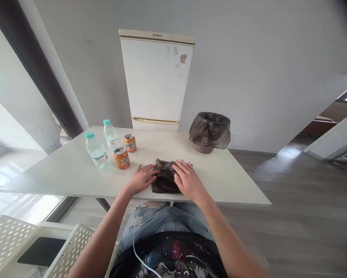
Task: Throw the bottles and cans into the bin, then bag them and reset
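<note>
A dark plastic bag (166, 183) lies flattened on the white table, close to its front edge. My left hand (141, 178) rests at the bag's left side, fingers stretched out and their tips on the plastic. On the right part of the bag lies my right hand (187, 179), its fingers extended over the top and hiding some of it. Neither hand is closed around anything. Beyond my right hand stands a small brown bin (202, 148), lined with a dark bin bag (210, 131) folded over its rim.
Left of my hands stand two orange drink cans (121, 159) and two clear plastic bottles (99, 155) with teal caps. A white fridge (156, 81) is behind the table (60, 170). Perforated plastic baskets (75, 247) sit below at the left. A white cable (134, 239) hangs over my front.
</note>
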### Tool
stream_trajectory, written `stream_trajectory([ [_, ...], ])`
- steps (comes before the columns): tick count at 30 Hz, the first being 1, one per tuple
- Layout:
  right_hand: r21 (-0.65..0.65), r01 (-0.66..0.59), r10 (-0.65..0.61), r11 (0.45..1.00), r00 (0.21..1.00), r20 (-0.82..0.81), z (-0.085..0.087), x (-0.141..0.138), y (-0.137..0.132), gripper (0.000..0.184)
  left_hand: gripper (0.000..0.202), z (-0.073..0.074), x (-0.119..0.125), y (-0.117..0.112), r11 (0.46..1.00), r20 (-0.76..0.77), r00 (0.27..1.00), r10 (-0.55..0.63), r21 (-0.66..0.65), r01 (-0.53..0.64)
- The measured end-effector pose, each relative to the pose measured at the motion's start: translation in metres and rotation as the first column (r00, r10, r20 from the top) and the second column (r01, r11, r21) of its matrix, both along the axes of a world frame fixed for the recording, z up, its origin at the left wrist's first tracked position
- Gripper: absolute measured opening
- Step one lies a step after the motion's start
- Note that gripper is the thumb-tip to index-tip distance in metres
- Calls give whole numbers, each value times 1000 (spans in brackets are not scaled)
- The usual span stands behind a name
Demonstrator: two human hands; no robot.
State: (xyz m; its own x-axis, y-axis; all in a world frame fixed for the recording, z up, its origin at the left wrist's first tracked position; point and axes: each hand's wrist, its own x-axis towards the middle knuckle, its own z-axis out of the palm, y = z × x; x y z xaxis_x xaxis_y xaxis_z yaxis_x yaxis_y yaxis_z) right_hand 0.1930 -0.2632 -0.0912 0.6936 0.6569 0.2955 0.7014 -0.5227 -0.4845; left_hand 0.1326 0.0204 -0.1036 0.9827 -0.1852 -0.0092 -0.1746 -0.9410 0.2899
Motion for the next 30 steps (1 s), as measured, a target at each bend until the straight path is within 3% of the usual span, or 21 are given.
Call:
stream_trajectory([
  [4,-252,-45,10,967,990,-141,-32,14,-4,76,44,-3,1,1,999,18,1000,14,-30,-14],
  [8,-310,-67,5,948,981,-196,-52,17,0,81,52,-1,-1,1,998,70,998,5,-70,0],
  [11,-316,-70,9,946,981,-191,-52,15,1,79,75,6,-5,-3,995,191,981,-13,-99,33],
  [14,-292,-58,17,955,990,-142,-45,11,-1,77,66,13,-13,-9,993,271,959,-84,-59,104],
  [16,-231,-30,13,973,997,-74,-40,7,-6,76,63,16,-19,-15,986,222,963,-155,-31,166],
  [18,-172,5,-13,985,999,-49,-37,1,-14,76,73,16,-26,-21,979,135,970,-200,-6,203],
  [22,-193,-84,47,978,981,-188,-41,-14,-39,86,92,18,-40,-30,976,38,976,-217,36,215],
  [25,-189,-165,126,968,972,-199,-49,-26,-57,94,75,21,-54,-36,974,23,975,-222,48,221],
  [27,-144,-147,124,979,979,-161,-55,-33,-66,82,52,23,-64,-39,981,34,981,-190,30,189],
  [30,-39,-117,111,992,985,-133,-60,-38,-75,66,40,26,-74,-43,991,36,996,-84,-98,88],
])
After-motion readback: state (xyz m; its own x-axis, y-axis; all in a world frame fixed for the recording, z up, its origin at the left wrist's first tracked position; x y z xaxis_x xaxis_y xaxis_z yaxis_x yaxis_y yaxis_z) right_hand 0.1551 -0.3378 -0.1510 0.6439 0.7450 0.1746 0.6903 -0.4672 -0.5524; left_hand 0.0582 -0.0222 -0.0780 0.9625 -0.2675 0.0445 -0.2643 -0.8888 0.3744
